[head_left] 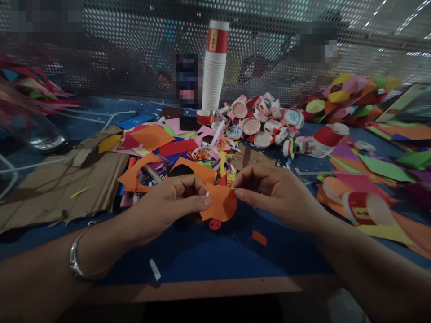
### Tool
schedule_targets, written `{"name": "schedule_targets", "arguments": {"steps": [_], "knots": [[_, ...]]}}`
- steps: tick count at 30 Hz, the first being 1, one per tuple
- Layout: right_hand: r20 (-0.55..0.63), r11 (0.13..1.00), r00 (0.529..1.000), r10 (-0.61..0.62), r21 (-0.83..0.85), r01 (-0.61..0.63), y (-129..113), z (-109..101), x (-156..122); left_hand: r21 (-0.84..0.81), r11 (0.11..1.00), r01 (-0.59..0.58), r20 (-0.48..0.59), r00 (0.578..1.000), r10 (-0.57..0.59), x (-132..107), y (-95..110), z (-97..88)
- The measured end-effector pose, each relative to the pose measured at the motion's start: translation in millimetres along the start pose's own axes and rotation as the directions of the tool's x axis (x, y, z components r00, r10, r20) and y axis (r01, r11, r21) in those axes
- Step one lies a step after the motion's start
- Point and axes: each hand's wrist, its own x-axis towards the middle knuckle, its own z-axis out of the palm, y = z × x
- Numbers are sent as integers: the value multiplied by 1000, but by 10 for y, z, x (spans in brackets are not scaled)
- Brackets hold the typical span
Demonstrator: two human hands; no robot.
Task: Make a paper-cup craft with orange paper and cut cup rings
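Above the front of the table I hold up an orange paper cutout (224, 202), partly rounded, with angular pieces at its left. A small red paper piece with dark marks (214, 224) shows at its lower edge. My left hand (175, 197) pinches the cutout's left side between thumb and fingers, and a bit of white shows at the thumb tip. At the upper right edge, the thumb and forefinger of my right hand (269, 190) are closed on the cutout. Behind it lies an orange sheet with a hole (202, 168).
Stacked paper cups (213, 76) rise at the back, beside piled cut cup bottoms (251, 125). Flattened cardboard (50, 188) and a clear container (40, 121) are on the left. Colored paper and a cup piece (362, 208) lie right; scraps, including an orange strip (259, 237), lie in front.
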Motion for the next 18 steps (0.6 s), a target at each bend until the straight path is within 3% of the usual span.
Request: {"name": "schedule_targets", "arguments": {"steps": [13, 18], "knots": [[27, 997, 998, -49, -64, 51, -14, -8, 6, 16, 1000, -13, 21, 1000, 12, -6, 4, -6], [48, 998, 998, -37, -43, 39, -13, -4, -6, 92, 995, -43, 38, 999, 39, -4, 5, -13]]}}
